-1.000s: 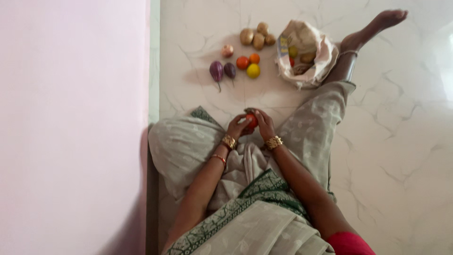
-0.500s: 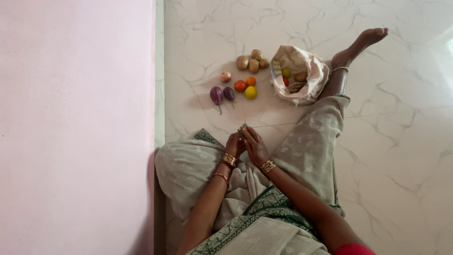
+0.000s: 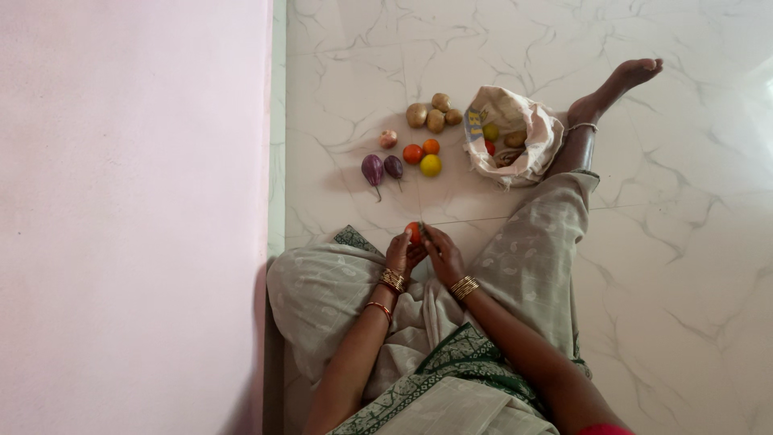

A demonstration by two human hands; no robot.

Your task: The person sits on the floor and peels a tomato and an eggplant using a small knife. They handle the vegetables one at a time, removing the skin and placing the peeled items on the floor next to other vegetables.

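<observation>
I sit on a white marble floor with one leg stretched out. My left hand (image 3: pixel 398 254) and my right hand (image 3: pixel 440 251) meet in front of my lap, and both close around a small red tomato (image 3: pixel 413 231) whose top shows between the fingers. Both wrists wear gold bangles. Farther out on the floor lie two purple eggplants (image 3: pixel 381 168), a pinkish onion (image 3: pixel 388 138), two more red-orange tomatoes (image 3: pixel 420 151), a yellow lemon (image 3: pixel 431 166) and three potatoes (image 3: pixel 435 116).
An open cloth bag (image 3: pixel 515 133) with more produce inside rests beside my outstretched leg (image 3: pixel 592 121). A pale pink wall (image 3: pixel 129 209) runs along the whole left side. White marble floor (image 3: pixel 684 242) spreads to the right.
The view has shifted, so the produce and bag sit lower in frame than a second ago. My hands stay together; the tomato, hidden half a second ago, shows between my fingers again.
</observation>
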